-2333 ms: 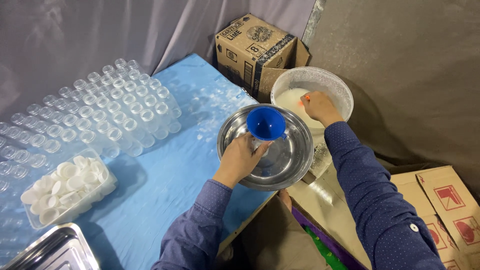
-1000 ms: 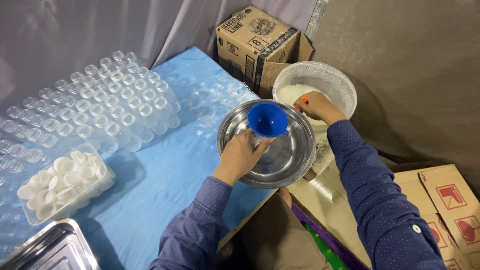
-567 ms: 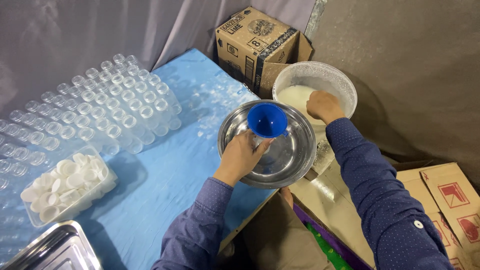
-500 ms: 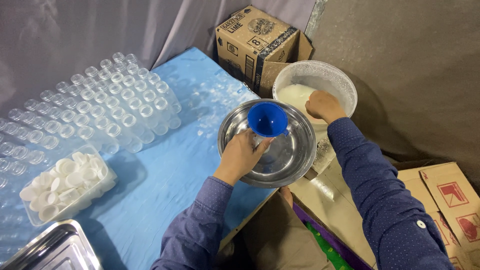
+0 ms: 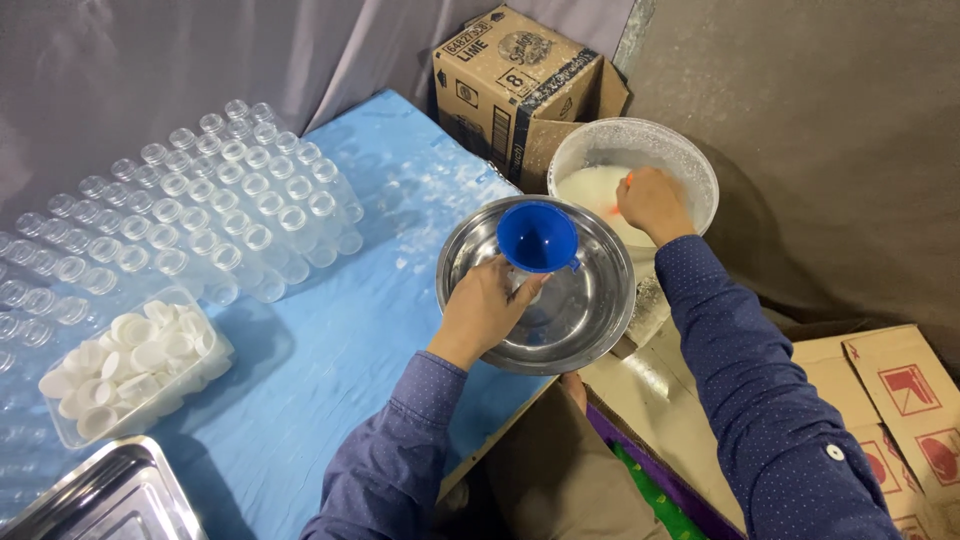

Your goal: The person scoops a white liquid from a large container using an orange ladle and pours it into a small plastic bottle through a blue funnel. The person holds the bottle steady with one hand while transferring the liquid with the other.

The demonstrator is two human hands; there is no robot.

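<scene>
Left hand (image 5: pixel 487 308) grips bottle under blue funnel (image 5: pixel 538 237) in steel bowl (image 5: pixel 590 330). Right hand (image 5: pixel 652 203) clenched on scoop in bucket (image 5: pixel 690 160); nothing poured yet.

The blue funnel (image 5: pixel 538 237) hides what the left hand (image 5: pixel 486 308) grips; the steel tray (image 5: pixel 100 500) is cut off.

One head view looks steeply down from close above, over the worktop (image 5: pixel 330 330) edge and both hands.

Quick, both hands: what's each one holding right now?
Left hand: closed on the clear bottle under the blue funnel.
Right hand: in the white bucket, closed on an orange handle.
</scene>
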